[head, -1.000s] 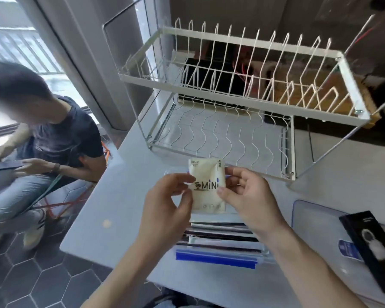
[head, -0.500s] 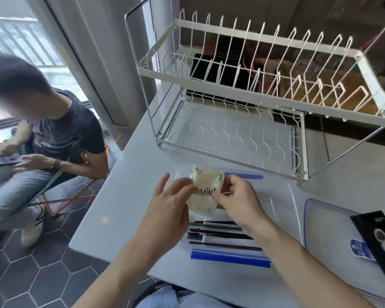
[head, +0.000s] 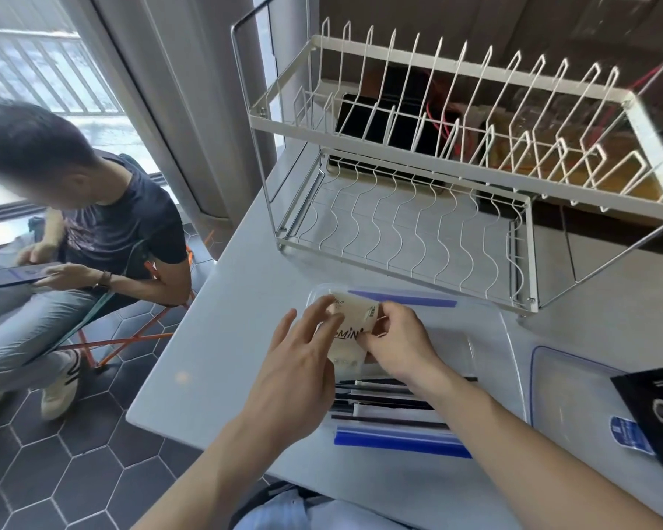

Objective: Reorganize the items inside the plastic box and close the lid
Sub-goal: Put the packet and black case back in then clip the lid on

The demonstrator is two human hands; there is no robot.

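Two hands lower a cream packet (head: 348, 330) into the plastic box (head: 508, 338)

Right hand (head: 397, 344) fingers pinch its 3 o'clock edge; left hand (head: 297, 371) fingers, spread and straight, steady its 9 o'clock side above the upright black-and-white packs (head: 383, 405). Risk: the soft packet buckles and jams; lid (head: 563, 392) waits at 3 o'clock

Pale grey table (head: 245, 300) carries a white 2-tier dish rack (head: 418, 208) at the back, the clear plastic box (head: 510, 338) up front, and its lid (head: 575, 399) just right of it.
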